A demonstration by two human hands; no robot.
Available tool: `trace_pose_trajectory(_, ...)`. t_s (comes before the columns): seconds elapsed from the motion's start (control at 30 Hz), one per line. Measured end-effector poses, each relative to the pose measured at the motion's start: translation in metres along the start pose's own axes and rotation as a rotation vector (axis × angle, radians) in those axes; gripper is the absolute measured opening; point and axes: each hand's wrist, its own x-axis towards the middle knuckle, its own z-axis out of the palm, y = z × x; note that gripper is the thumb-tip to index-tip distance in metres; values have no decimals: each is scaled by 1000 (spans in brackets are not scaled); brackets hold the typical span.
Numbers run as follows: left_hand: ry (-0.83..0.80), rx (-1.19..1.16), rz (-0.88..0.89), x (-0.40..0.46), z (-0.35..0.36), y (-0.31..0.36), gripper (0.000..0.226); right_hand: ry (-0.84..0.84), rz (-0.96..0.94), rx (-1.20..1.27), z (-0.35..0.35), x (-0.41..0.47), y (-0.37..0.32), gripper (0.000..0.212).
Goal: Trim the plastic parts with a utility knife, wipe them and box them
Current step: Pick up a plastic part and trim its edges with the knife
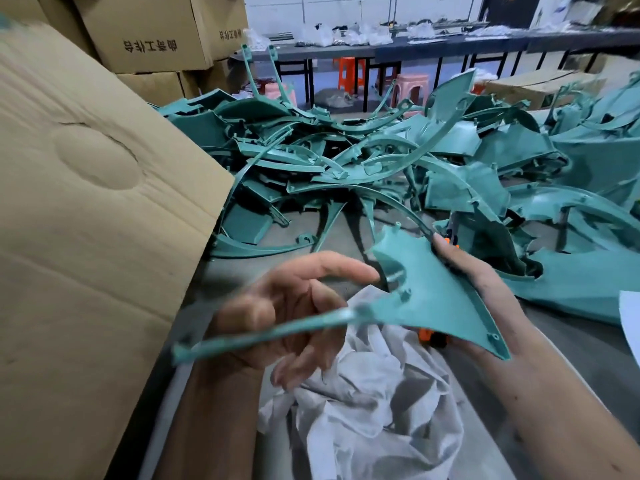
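Observation:
My right hand (pixel 485 282) grips the wide end of a teal plastic part (pixel 433 292), thumb on its upper edge. The part's thin arm runs down-left across my left hand (pixel 287 306). That hand is blurred, its fingers relaxed behind the arm and its index fingertip at the part's inner curve. Orange and black bits of a utility knife (pixel 431 336) show under the part by my right palm, with more orange above the thumb. A crumpled white cloth (pixel 374 410) lies below both hands.
A large cardboard box (pixel 86 237) fills the left, its flap leaning towards me. A big pile of teal parts (pixel 346 161) covers the grey table (pixel 571 344) ahead and to the right. Stacked cartons, stools and a long bench stand behind.

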Motion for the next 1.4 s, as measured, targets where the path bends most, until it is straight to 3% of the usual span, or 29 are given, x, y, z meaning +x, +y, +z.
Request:
trace_pose_trajectory(0.13, -71, 65, 54, 4, -1, 3, 62, 10, 51, 214, 2, 14, 4, 37)
trace_pose_trajectory(0.33, 142, 163, 201, 7, 4, 2, 54, -63, 7, 123, -2, 20, 7, 53)
trace_pose_trajectory(0.4, 228, 250, 215, 10, 5, 0, 61, -111, 8, 55, 2, 20, 8, 54)
trace_pose_trajectory(0.5, 379, 367, 192, 13, 4, -2, 88, -178, -11, -64, 7, 19, 11, 55)
trace_pose_trajectory(0.6, 421, 432, 88, 15, 5, -2, 103, -213, -51, -146, 9, 17, 15, 55)
trace_pose_trajectory(0.67, 356, 422, -41, 16, 8, -3, 98, -234, -61, -122, 11, 15, 16, 55)
trace_pose_trajectory(0.73, 191, 469, -190, 16, 9, -5, 78, -222, -61, -56, 12, 14, 15, 53)
trace_pose_trajectory(0.87, -1, 555, -371, 18, 8, -7, 52, -106, -53, 153, 11, 15, 9, 27)
trace_pose_trajectory(0.93, -15, 497, -349, 18, 9, -7, 49, -49, -61, 157, 7, 18, 7, 12)
trace_pose_trajectory(1.03, 38, 249, -187, 13, 8, -7, 38, -8, -68, 110, 0, 22, 9, 16)
trace_pose_trajectory(1.17, 136, -84, 1, 2, 6, 6, 15, 104, -266, -357, 2, 20, 14, 20)
trace_pose_trajectory(1.23, 191, -158, 30, -2, 6, 8, 20, 48, -324, -447, 4, 19, 18, 20)
trace_pose_trajectory(1.33, 241, -150, 61, -1, 6, 2, 29, -96, -296, -385, 9, 15, 19, 22)
trace_pose_trajectory(1.4, 268, -162, 92, 3, 6, -2, 33, -119, -347, -546, 10, 12, 19, 28)
